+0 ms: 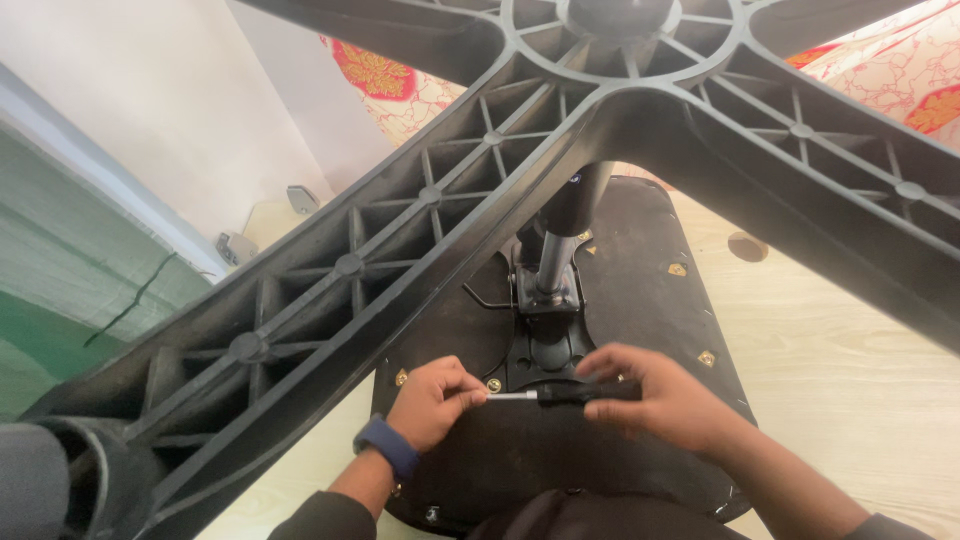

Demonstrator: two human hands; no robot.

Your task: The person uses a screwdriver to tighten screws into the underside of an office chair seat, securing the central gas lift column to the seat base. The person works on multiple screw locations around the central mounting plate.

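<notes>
An office chair lies upside down, its black seat underside (640,300) facing up. The black star base (400,240) looms close to the camera. My right hand (660,395) grips the black handle of a screwdriver (560,394) held level over the seat. My left hand (432,400), with a blue wristband, pinches the metal shaft near its tip. The tip sits close to a brass screw (494,385) beside the black metal mechanism plate (545,345). The gas cylinder (560,235) rises from that plate to the base.
The seat rests on a pale wood surface (840,370). Other brass screws (678,269) dot the seat underside. A round hole (748,246) shows in the wood. Patterned red and cream fabric (900,70) lies behind. A white wall and green surface (60,290) are on the left.
</notes>
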